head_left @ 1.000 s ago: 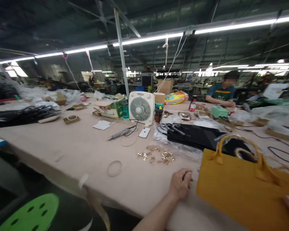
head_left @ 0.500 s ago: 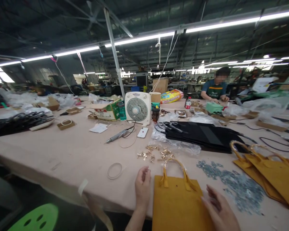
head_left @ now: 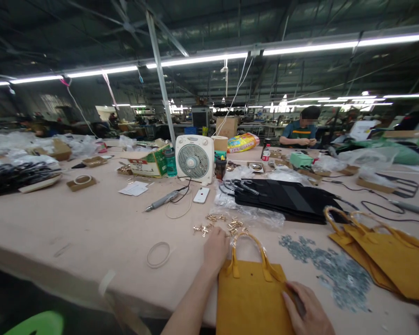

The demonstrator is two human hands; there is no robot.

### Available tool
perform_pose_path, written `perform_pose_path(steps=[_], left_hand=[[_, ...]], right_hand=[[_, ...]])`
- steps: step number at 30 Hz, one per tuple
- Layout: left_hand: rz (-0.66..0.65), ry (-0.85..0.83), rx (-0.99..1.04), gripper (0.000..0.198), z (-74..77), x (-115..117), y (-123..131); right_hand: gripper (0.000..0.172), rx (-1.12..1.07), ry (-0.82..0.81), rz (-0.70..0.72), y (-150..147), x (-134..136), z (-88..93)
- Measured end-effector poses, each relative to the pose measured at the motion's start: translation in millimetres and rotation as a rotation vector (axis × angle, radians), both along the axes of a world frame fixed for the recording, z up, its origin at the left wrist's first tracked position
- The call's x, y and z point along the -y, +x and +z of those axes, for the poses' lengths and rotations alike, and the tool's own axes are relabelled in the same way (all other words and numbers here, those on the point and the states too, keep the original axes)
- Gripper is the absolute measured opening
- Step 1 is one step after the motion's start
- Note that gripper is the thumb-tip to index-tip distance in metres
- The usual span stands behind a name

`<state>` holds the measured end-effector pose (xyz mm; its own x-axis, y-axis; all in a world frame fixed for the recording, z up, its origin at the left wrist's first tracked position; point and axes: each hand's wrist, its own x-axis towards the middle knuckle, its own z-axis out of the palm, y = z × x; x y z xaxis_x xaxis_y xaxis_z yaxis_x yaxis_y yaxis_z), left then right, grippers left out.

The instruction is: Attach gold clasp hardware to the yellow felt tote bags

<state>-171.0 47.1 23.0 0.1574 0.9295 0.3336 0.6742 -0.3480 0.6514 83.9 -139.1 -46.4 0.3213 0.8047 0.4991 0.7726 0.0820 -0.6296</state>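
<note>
A mustard-yellow handbag (head_left: 253, 298) lies before me on the table, its two wrapped handles pointing away and a small dark hole near its top edge. My right hand (head_left: 309, 309) grips its right edge, thumb on the front face and fingers curled beside it. Just left of the handles, my left hand (head_left: 216, 251) reaches to the small gold-coloured metal fittings (head_left: 235, 225); the back of the hand hides its fingertips, so whether it holds one cannot be seen. Right of the bag spreads a heap of flat grey metal pieces (head_left: 345, 274).
More yellow bags (head_left: 394, 256) are stacked at the right. Black bags (head_left: 289, 200) lie on plastic wrap behind the fittings. A box fan (head_left: 194, 160), a phone (head_left: 201, 195), a corded grey tool (head_left: 162, 201) and a roll of tape (head_left: 158, 255) are around. Across the table sits a co-worker (head_left: 300, 130).
My left hand has moved forward from the bag's left side to the gold fittings. My right hand has closed in on the bag's right edge. The view has shifted slightly right.
</note>
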Motion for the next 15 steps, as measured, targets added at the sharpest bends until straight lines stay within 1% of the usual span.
perform_pose_path(steps=[3,7,9,11,15], left_hand=[[0.0,0.003,-0.058,0.011,-4.1,3,3],[-0.049,0.013,-0.048,0.013,-10.5,15,-3],[-0.065,0.009,-0.007,0.013,-13.1,18,-8],[-0.055,0.007,0.058,0.013,-14.4,18,-12],[0.028,0.058,0.227,0.02,-11.2,25,-16]], right_hand=[[0.035,0.007,-0.001,-0.005,-3,0,0.5],[0.032,-0.042,-0.075,-0.028,-12,6,15.6],[0.03,-0.079,-0.095,-0.032,-15,7,25.6],[0.029,-0.126,-0.098,-0.047,-16,7,34.1],[0.034,-0.235,-0.07,-0.09,-18,7,46.4]])
